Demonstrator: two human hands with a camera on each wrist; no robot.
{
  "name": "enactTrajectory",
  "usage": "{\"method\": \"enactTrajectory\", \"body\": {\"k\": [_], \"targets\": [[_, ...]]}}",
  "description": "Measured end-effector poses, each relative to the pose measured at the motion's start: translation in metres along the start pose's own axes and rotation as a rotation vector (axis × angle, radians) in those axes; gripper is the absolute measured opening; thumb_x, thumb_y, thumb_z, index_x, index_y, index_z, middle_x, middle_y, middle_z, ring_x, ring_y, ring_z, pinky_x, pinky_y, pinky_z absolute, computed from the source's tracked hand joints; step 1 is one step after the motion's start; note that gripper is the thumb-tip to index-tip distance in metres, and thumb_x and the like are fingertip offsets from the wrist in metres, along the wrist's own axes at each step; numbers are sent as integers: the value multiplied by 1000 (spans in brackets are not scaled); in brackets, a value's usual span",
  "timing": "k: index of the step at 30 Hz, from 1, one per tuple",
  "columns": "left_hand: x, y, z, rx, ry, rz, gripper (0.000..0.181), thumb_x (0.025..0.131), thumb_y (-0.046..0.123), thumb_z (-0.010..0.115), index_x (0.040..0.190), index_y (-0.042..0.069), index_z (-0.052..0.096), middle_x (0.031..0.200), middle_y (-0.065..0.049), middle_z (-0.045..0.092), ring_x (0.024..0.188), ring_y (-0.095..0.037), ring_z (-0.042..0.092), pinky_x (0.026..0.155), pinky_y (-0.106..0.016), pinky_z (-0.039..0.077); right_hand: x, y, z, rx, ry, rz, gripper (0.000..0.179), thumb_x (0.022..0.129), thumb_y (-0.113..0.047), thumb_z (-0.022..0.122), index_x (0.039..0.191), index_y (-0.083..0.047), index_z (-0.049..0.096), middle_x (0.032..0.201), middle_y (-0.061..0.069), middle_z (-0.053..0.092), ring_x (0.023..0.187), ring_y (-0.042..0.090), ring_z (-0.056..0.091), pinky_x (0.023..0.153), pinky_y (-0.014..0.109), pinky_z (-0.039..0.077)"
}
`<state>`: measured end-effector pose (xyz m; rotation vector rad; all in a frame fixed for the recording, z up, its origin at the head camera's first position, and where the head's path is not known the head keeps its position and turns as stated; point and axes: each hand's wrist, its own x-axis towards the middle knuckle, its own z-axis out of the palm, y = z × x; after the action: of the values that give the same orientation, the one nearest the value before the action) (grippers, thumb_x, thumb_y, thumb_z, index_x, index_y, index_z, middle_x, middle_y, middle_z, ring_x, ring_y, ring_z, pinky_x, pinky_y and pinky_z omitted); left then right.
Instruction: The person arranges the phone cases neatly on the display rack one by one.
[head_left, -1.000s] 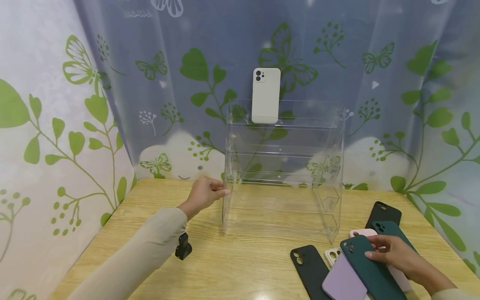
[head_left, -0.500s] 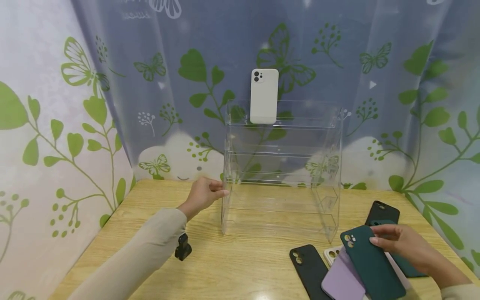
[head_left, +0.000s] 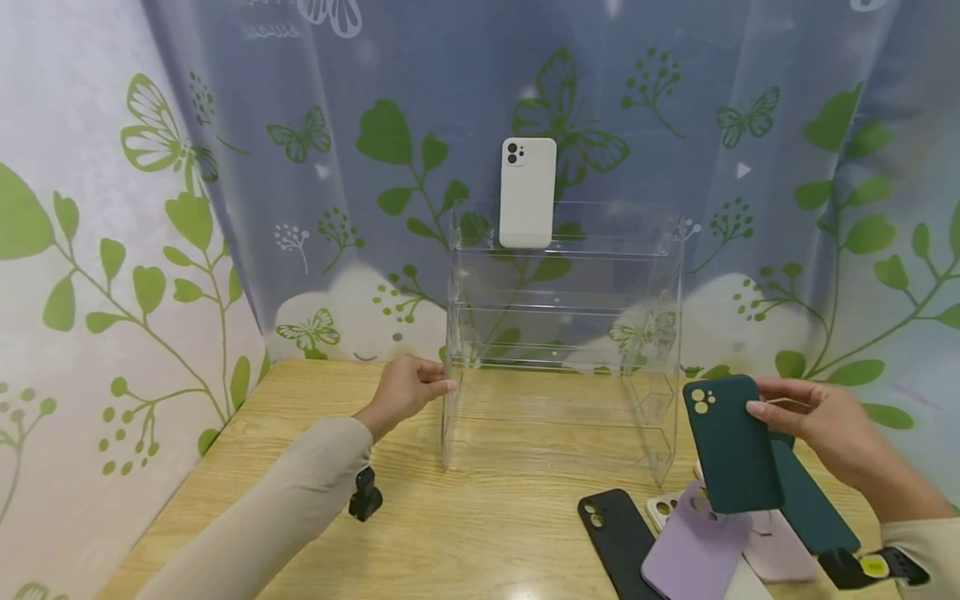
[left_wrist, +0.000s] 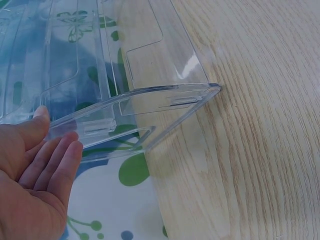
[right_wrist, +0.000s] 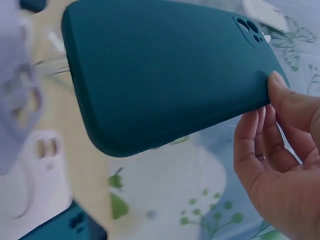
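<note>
Hands (head_left: 405,390) (head_left: 843,425) on clear rack (head_left: 558,308); on teal case (head_left: 735,454)

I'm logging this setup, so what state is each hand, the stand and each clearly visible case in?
Clear stand, upright on the table
Left hand, pinching the stand's edge
Raised green case, held above other cases
Right hand, pinching that case
White case, upright on the top tier
Black case, lying down
Purple case, lying, overlapping others
Pink case, lying, partly hidden
Other green case, lying, partly hidden
</note>
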<state>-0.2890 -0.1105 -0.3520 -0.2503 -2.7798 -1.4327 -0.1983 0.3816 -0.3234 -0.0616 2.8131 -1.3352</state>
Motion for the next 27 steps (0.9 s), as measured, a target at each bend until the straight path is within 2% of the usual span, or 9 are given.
{"method": "enactTrajectory", "body": {"k": [3, 7, 10, 13, 16, 18, 22, 24, 27], "targets": [[0, 0, 0, 1, -2, 3, 39, 87, 19, 73, 121, 0, 66, 109, -14, 70, 104, -27, 65, 83, -37, 56, 5, -12, -6, 44, 53, -26, 52, 94, -36, 62, 139, -13, 50, 107, -32, 51, 88, -20, 50, 96, 70, 30], [-1, 0, -1, 14, 1, 14, 39, 87, 19, 73, 120, 0, 66, 109, -15, 70, 104, -27, 66, 83, -37, 56, 12, -26, -10, 94, 105, -64, 51, 95, -33, 61, 141, -14, 47, 101, -40, 46, 89, -21, 49, 99, 69, 26], [-1, 0, -1, 21, 1, 20, 39, 87, 19, 73, 120, -1, 66, 109, -15, 70, 104, -28, 66, 83, -37, 56, 19, -37, -13, 97, 129, -73, 48, 96, -34, 60, 138, -16, 48, 104, -37, 45, 89, -19, 49, 101, 68, 26], [-1, 0, -1, 18, 0, 21, 39, 87, 19, 73, 120, -1, 66, 109, -15, 70, 104, -28, 66, 82, -37, 56, 23, -50, -15, 103, 138, -71, 52, 96, -36, 58, 142, -16, 44, 128, -20, 49, 89, -19, 50, 104, 67, 25], [-1, 0, 0, 11, -2, 15, 39, 87, 18, 73, 120, 0, 66, 110, -15, 70, 104, -28, 66, 82, -37, 56, 28, -63, -16, 121, 154, -68, 65, 95, -40, 59, 149, -13, 36, 153, 1, 32, 89, -20, 50, 108, 66, 19], [-1, 0, 0, 8, -6, 13, 40, 87, 19, 73, 121, 0, 66, 110, -15, 70, 104, -28, 66, 82, -37, 56, 30, -72, -17, 148, 161, -68, 73, 93, -42, 60, 151, -9, 30, 159, 10, 20, 88, -19, 51, 110, 66, 13], [-1, 1, -1, 7, -15, 7, 40, 87, 19, 72, 122, 0, 65, 111, -16, 69, 105, -28, 65, 83, -38, 56, 38, -88, -16, 169, 174, -78, 78, 91, -46, 61, 152, -11, 29, 157, 2, 24, 90, -17, 53, 113, 61, 15], [-2, 2, -2, 9, -18, 5, 41, 87, 19, 72, 122, 0, 65, 111, -16, 69, 105, -28, 65, 83, -38, 56, 42, -96, -16, 166, 179, -88, 77, 91, -46, 61, 152, -11, 29, 149, -1, 33, 92, -16, 53, 113, 55, 23], [-2, 2, -2, 8, -17, 4, 40, 87, 19, 72, 122, -1, 65, 111, -16, 69, 105, -28, 65, 83, -38, 56, 48, -106, -17, 153, 197, -108, 75, 91, -45, 61, 152, -12, 31, 131, -12, 44, 96, -12, 53, 107, 35, 40]]}}
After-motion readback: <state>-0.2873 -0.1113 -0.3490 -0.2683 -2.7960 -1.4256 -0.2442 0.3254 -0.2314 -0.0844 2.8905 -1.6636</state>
